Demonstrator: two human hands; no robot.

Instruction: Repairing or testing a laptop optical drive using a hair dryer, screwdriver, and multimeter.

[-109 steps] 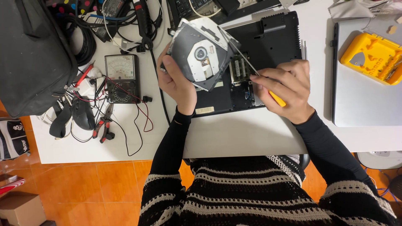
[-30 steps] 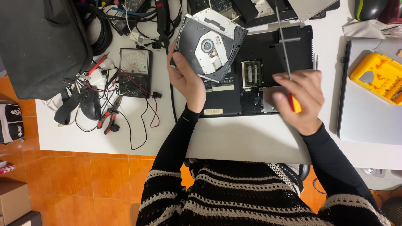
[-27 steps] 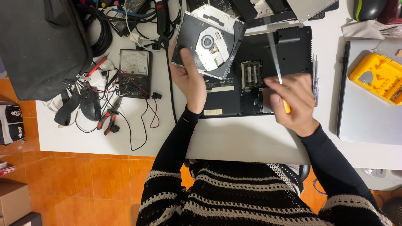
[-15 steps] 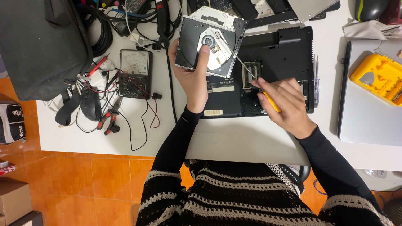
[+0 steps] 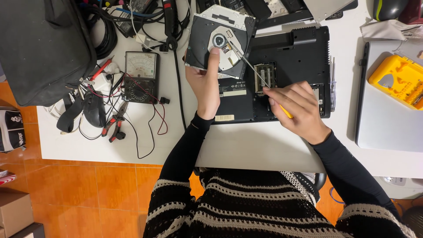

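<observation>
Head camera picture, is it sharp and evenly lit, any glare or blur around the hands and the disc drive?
Head view: even, soft light, only faint shadows under the left hand and right hand; the optical drive and screwdriver look sharp, with no motion blur; a mild sheen on the drive's metal plate, no harsh glare; the white table is bright but not blown out; the edges bend slightly from the wide lens.

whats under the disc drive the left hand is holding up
Under the disc drive, held by the left hand, lie the white table and the corner of the black laptop base. What lies directly beneath the drive's middle is covered.
</observation>
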